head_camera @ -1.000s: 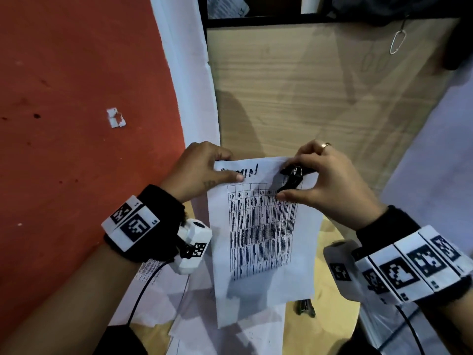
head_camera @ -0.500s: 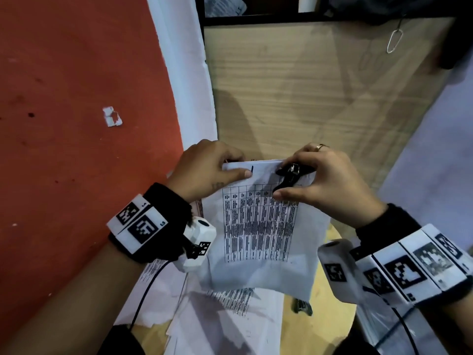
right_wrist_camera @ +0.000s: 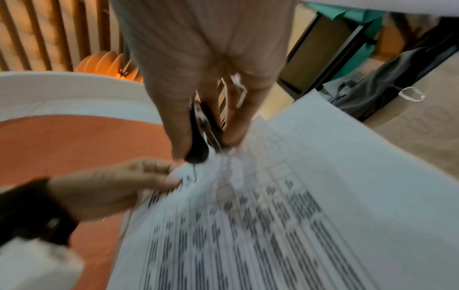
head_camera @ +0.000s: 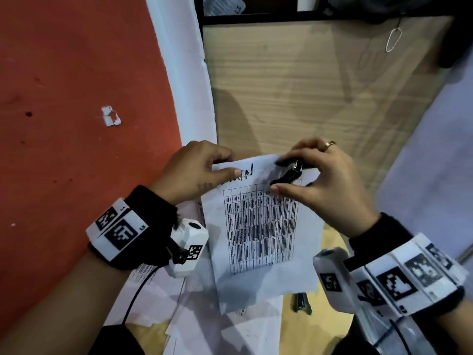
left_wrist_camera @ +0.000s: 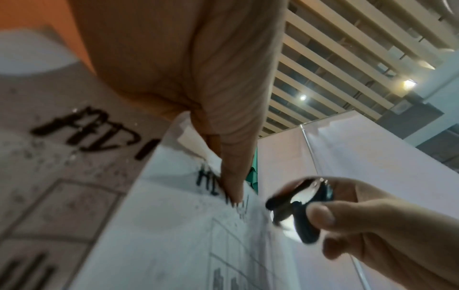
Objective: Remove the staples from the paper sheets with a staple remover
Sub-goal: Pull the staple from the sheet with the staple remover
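Note:
White printed paper sheets with a table on them are held up over the table. My left hand pinches their top left corner, thumb on the front by the handwriting. My right hand grips a black staple remover between thumb and fingers at the sheets' top right corner. In the left wrist view the staple remover sits against the sheets' edge. The right wrist view shows the staple remover over the blurred sheets. No staple can be made out.
More loose sheets lie under the held ones on the round wooden table. A small dark tool lies on the table below the sheets. A wood panel stands ahead, red floor to the left.
The sheets' lower part swung up and then hung back down. Both hands stayed at the top edge, shifting slightly, with the remover kept at the top right corner.

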A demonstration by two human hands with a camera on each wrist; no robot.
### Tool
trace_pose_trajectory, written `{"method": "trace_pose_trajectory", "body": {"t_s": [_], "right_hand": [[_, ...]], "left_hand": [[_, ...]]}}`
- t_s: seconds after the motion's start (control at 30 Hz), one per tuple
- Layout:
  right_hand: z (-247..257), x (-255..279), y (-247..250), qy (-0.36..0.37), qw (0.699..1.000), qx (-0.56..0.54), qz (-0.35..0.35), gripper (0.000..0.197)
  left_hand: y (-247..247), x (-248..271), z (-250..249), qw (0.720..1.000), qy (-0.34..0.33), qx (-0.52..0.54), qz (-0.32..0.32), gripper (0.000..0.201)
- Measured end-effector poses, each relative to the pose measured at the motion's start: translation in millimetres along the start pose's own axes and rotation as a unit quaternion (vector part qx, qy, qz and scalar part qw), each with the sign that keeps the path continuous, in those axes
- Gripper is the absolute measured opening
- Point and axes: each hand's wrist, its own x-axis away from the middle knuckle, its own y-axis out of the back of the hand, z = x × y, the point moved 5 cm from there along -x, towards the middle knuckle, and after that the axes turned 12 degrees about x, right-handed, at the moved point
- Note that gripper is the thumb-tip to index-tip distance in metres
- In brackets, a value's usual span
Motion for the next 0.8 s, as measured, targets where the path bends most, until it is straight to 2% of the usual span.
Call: {"method": "trace_pose_trajectory", "body": {"t_s": [0.07, 0.17, 0.23, 0.4, 0.5, 0.67, 0.8], "right_hand": [[14.0, 8.0, -2.0, 0.054, 0.995, -0.030, -0.073, 0.042], [32.6, 14.7, -13.9, 0.145, 0.985, -0.018, -0.096, 0.036], [37.4, 12.8, -16.8, 0.168, 0.980, -0.002, -0.106, 0.034], [39.1, 8.2, -18.9, 0.186, 0.977, 0.009, -0.108, 0.036], [38.8, 7.0, -18.9, 0.191, 0.976, 0.015, -0.102, 0.036], [43.0, 6.7, -17.9, 0.197, 0.972, 0.038, -0.124, 0.029], [45.9, 6.6, -19.8, 0.208, 0.967, 0.077, -0.129, 0.026]], "left_hand": [[-0.7, -0.6, -4.0, 1.000, -0.006, 0.016, -0.002, 0.042], [-3.8, -3.9, -9.4, 0.999, -0.013, 0.034, 0.017, 0.049], [-3.0, -4.9, -12.0, 0.998, -0.014, 0.050, 0.026, 0.047], [2.4, -1.9, -17.3, 0.996, -0.003, 0.081, 0.028, 0.040], [2.0, -0.6, -19.9, 0.995, 0.009, 0.094, 0.036, 0.028], [1.5, 0.8, -20.6, 0.997, 0.005, 0.080, 0.023, 0.043], [3.3, 1.7, -19.0, 0.998, 0.012, 0.069, -0.007, 0.047]]}}
